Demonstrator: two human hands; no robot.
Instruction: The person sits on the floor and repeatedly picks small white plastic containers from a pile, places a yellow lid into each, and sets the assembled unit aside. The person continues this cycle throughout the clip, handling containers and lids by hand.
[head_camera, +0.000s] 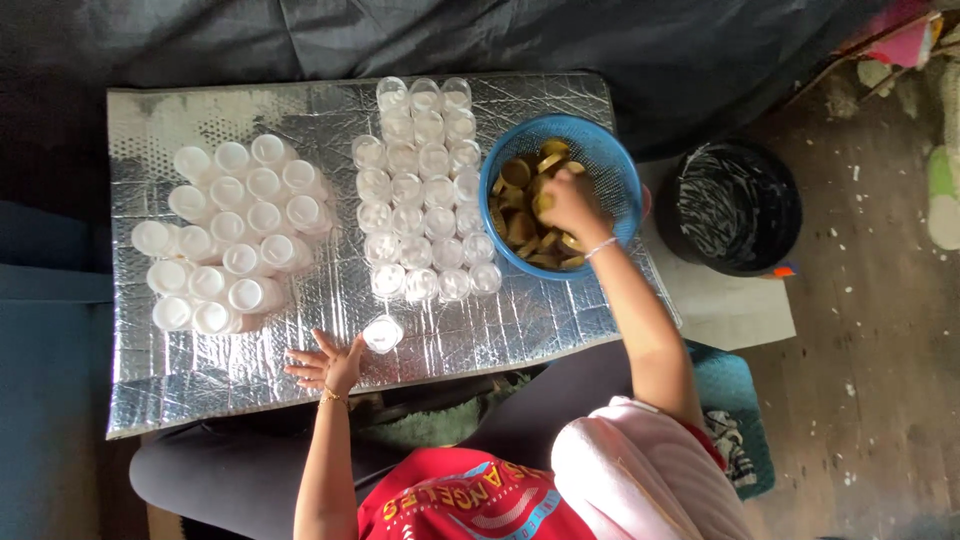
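Five fingers of our left hand (327, 365) lay spread flat on the silver foil mat (200, 375), pinching nothing, with the thumb side just beside a single small clear plastic jar (382, 333) that stood alone near the mat's front edge; we could not tell whether the thumb touched it. A gold bracelet (331, 397) circled that wrist. Our right hand (573, 208) was down inside the blue mesh basket (610, 160), its fingers curled together among the gold lids (516, 203) heaped there, though we could not tell whether they pinched one, since the back of the hand hid the tips. A thin white band (600, 248) sat on the right wrist. Just left of the basket, touching its rim, stood a block of open clear jars (420, 190) in tidy rows. Farther left on the mat, well apart from that block, a cluster of white-capped jars (232, 235) lay packed close. Beyond the mat's right end a black bucket (740, 205) stood on the wooden floor (870, 350), and a dark cloth (300, 35) covered the area behind the mat.
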